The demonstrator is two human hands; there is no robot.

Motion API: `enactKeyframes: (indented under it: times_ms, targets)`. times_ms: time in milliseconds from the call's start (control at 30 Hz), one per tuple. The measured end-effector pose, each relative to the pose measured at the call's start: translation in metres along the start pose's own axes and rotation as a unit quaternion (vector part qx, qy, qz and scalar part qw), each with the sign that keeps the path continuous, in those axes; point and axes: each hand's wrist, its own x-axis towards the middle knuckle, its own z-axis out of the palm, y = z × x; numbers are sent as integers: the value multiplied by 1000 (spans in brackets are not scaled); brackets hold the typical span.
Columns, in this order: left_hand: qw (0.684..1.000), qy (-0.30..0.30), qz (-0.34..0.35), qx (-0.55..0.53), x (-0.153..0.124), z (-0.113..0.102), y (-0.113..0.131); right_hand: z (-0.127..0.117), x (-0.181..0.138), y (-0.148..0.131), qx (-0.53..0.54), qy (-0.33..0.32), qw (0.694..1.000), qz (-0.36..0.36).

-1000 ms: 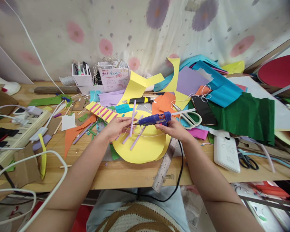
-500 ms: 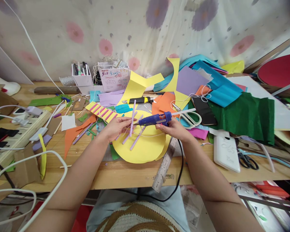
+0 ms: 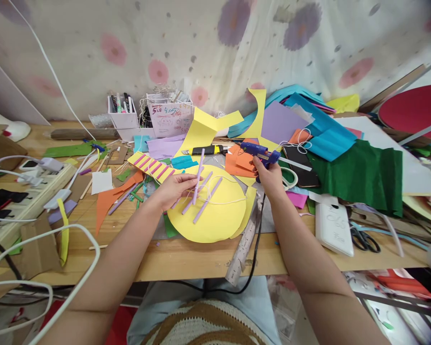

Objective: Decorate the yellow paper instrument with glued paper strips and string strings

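Between the fingers of my left hand (image 3: 179,189) is a thin purple paper strip (image 3: 198,177), tilted upright over a yellow paper disc (image 3: 215,225). More purple strips (image 3: 209,199) lie on the disc, and a loop of thin white string (image 3: 233,199) trails across it. My right hand (image 3: 270,179) is closed around a blue hot glue gun (image 3: 260,152), a pale glue stick poking out of its back end. The gun is above orange paper (image 3: 239,160), right of the disc, its nozzle pointing left.
A metal ruler (image 3: 242,254) overhangs the front edge. White-handled scissors (image 3: 290,178), a black phone (image 3: 301,167) and a white power bank (image 3: 334,227) lie to the right. A yellow-and-black cutter (image 3: 206,150) sits behind the disc. The gun's black cord (image 3: 255,249) hangs over the edge.
My right hand has carried the glue gun right and away from me, off the purple strips. My left hand stays nearly in place with its strip.
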Motion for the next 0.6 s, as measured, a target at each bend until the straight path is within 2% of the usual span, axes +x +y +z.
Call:
enactKeyframes:
  times_ms: [67,167,333,433,600]
  targets:
    - [1000,9,6,0,-1,2,0,1,8,10,-58,12,998,10]
    - [1000,22,12,7,-2,4,1,5,12,18,-148,-14,989,13]
    - [998,36,14,45,-5,6,6,15,8,15,-266,-64,962,12]
    - [997,41,16,65,-5,6,7,15,6,12,-301,-79,950,11]
    - [997,40,33,65,-4,3,4,3,0,10,-341,-99,933,-56]
